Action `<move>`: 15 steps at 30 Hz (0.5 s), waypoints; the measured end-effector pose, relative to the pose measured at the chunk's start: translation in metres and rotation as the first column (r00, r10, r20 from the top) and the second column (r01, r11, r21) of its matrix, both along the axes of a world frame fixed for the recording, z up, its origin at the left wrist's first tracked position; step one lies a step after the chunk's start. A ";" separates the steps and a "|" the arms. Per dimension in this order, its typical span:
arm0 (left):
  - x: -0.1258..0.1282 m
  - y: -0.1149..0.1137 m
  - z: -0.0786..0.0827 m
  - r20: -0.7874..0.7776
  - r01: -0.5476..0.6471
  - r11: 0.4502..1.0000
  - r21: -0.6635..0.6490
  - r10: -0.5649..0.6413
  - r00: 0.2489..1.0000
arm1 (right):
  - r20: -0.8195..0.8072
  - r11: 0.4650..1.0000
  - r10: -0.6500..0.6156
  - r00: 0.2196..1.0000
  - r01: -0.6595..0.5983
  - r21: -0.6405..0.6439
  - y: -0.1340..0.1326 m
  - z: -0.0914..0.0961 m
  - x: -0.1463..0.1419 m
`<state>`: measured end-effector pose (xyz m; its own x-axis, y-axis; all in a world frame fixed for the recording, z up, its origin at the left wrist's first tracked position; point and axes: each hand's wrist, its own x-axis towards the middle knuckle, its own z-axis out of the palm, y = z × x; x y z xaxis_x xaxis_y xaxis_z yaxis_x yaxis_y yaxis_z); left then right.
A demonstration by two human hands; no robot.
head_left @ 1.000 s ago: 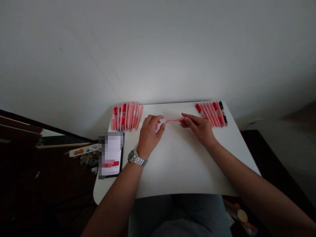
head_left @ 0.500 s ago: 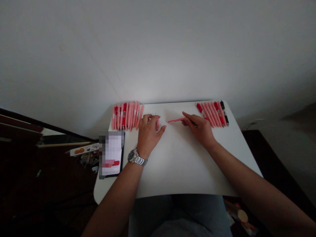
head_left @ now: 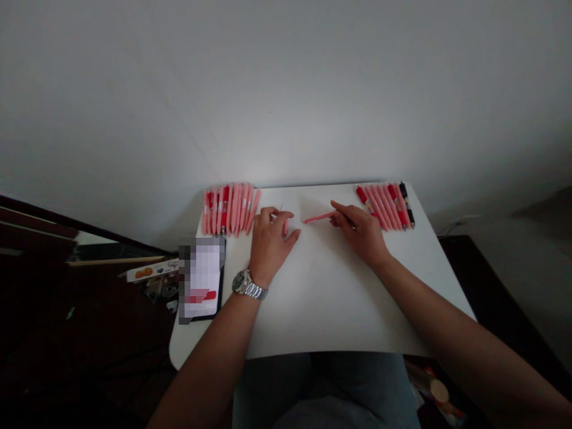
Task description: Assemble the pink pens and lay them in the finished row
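My left hand (head_left: 271,241), with a steel watch at its wrist, has its fingers curled around a short pink pen part (head_left: 286,226). A thin pale tip pokes up behind those fingers; most of the piece is hidden. Across a small gap, my right hand (head_left: 357,232) pinches a pink pen barrel (head_left: 319,217) by its right end, its other end pointing left toward the left hand. A row of pink and red pens (head_left: 235,208) lies just left of my left hand. Beside my right hand is another row of pink, red and black pens (head_left: 388,205).
The white table (head_left: 322,310) stands against a grey wall (head_left: 286,107). A phone (head_left: 208,280), partly blurred out, lies at the table's left edge. A dark bench-like surface (head_left: 482,280) is to the right, and assorted items (head_left: 161,283) lie beyond the left edge.
The fingers of my left hand have shifted slightly around the pink pen part, and more of its pale tip shows. My right hand is almost still.
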<state>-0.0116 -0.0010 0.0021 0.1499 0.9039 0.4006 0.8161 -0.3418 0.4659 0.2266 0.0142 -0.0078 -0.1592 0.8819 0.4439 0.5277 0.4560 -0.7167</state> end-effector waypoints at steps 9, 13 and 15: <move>0.000 0.000 0.000 0.003 0.014 1.000 0.002 -0.014 1.000 | -0.114 0.997 -0.043 0.993 0.035 -0.074 -0.004 0.004 -0.003; 0.000 0.000 -0.001 0.002 0.009 1.000 0.001 -0.009 1.000 | -0.120 0.996 -0.045 0.992 0.036 -0.080 -0.004 0.003 -0.004; 0.000 0.000 -0.001 0.005 0.008 1.000 0.002 -0.008 1.000 | -0.126 0.995 -0.047 0.991 0.035 -0.090 -0.003 0.002 -0.004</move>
<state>-0.0118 -0.0013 0.0010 0.1548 0.9019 0.4033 0.8112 -0.3490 0.4692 0.2227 0.0112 -0.0056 -0.0688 0.9226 0.3795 0.4458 0.3687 -0.8157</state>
